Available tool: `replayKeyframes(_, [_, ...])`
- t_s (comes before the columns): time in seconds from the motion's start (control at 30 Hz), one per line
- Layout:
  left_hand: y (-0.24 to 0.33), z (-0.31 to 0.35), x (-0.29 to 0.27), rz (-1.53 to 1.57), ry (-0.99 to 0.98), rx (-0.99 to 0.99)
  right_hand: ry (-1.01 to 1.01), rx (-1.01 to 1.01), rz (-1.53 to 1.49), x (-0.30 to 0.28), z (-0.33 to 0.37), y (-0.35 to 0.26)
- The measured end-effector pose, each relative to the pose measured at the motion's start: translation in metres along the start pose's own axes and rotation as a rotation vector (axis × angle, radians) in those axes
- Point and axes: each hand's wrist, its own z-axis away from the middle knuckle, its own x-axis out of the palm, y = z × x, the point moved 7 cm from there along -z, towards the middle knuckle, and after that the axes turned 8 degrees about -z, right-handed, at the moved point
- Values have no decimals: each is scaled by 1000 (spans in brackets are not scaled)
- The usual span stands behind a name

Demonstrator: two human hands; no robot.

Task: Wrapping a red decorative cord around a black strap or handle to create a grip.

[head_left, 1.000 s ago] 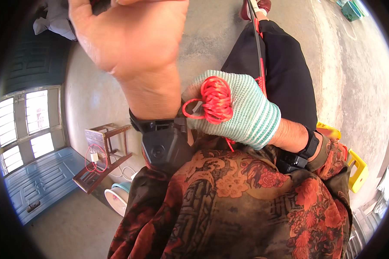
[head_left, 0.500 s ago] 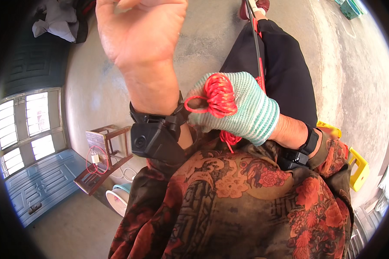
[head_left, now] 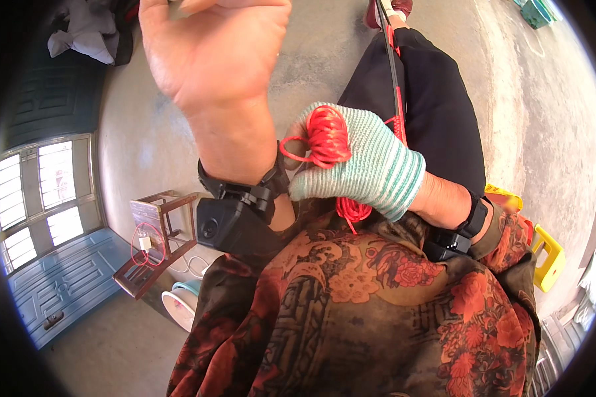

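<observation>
My bare left hand (head_left: pixel 228 56) is raised at the top, palm showing. Its fingers are mostly cut off by the upper edge; the visible ones bend toward the thumb, and what they hold, if anything, is out of sight. My right hand (head_left: pixel 381 159), in a white and teal striped knit glove, is closed round a wound bundle of shiny red cord (head_left: pixel 330 135). A small loop sticks out on its left side, and more red cord (head_left: pixel 353 210) hangs below the glove. Behind this hand, a long thin black strip with red wrappings (head_left: pixel 396 73) runs up between my legs toward a foot.
A wooden stool (head_left: pixel 169 218) with a thin red cable stands at left, near a bucket (head_left: pixel 181 304) and a blue door (head_left: pixel 66 284). Yellow plastic stool parts (head_left: pixel 548 258) show at right. A green basket (head_left: pixel 535 13) sits far right, and grey cloth (head_left: pixel 89 36) far left.
My left hand has shifted slightly left and nearer. The gloved right hand has moved a little left and up, carrying the red cord bundle; its grip has stayed closed.
</observation>
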Motion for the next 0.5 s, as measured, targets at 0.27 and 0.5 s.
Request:
replayKeyframes(0.27, [-5, 7, 31, 59, -198, 16, -168, 290, -402, 13, 3, 17])
replayKeyframes(0.5, [-2, 11, 41, -42, -268, 29, -106, -166, -6, 11, -5, -9])
